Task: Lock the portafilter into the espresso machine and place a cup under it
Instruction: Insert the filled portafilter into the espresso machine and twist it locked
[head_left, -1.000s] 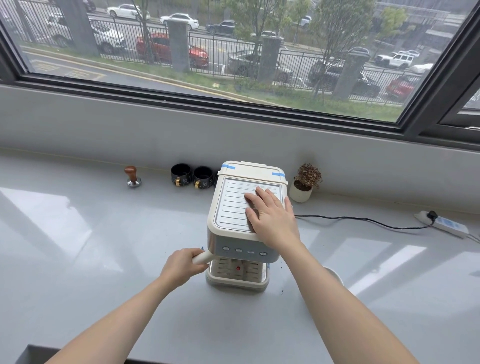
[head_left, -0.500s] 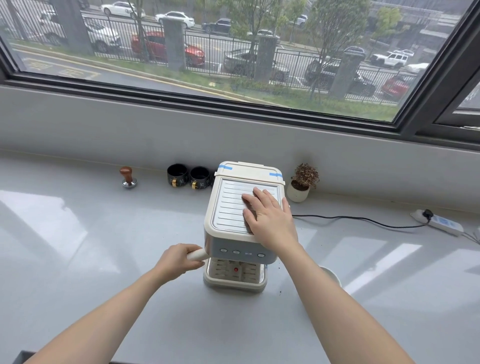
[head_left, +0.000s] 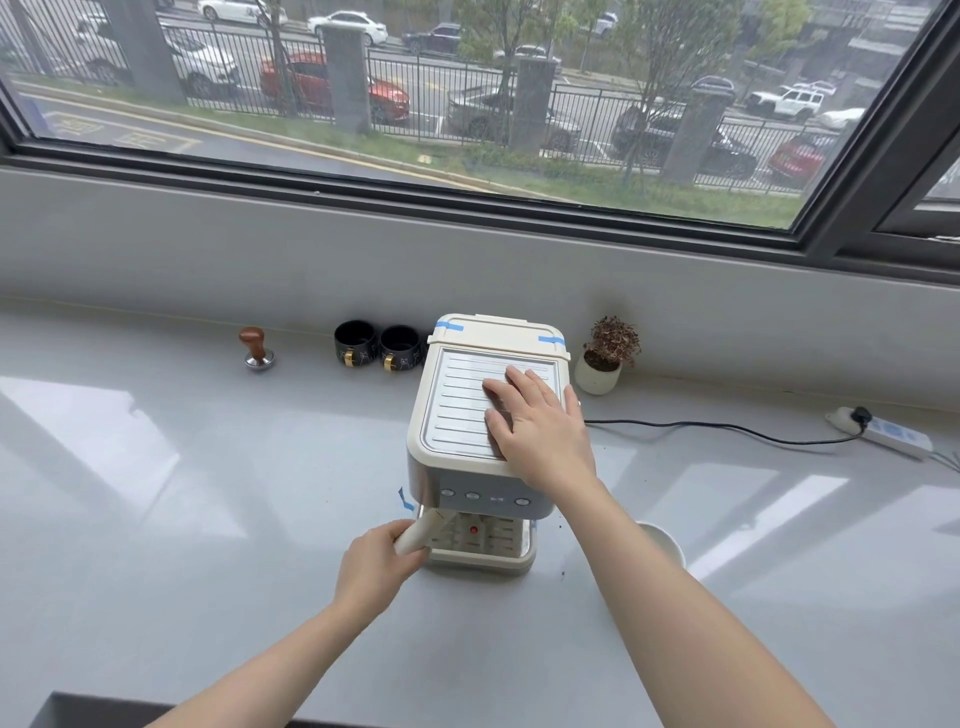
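A cream espresso machine (head_left: 457, 415) stands on the grey counter (head_left: 208, 493) below the window. My right hand (head_left: 540, 426) lies flat on its ribbed top, fingers spread. My left hand (head_left: 376, 566) is closed around the cream handle of the portafilter (head_left: 418, 535), which runs up under the machine's front left; its head is hidden beneath the body. A white cup (head_left: 662, 543) sits on the counter to the right of the machine, partly hidden behind my right forearm.
Two black cups (head_left: 376, 343) and a wood-topped tamper (head_left: 255, 349) stand at the back left. A small potted plant (head_left: 605, 358) is at the back right. A black cable (head_left: 727, 428) runs to a power strip (head_left: 878, 431) on the right.
My left hand has swung the portafilter handle from pointing left toward the front of the machine. My right hand stays flat on the top.
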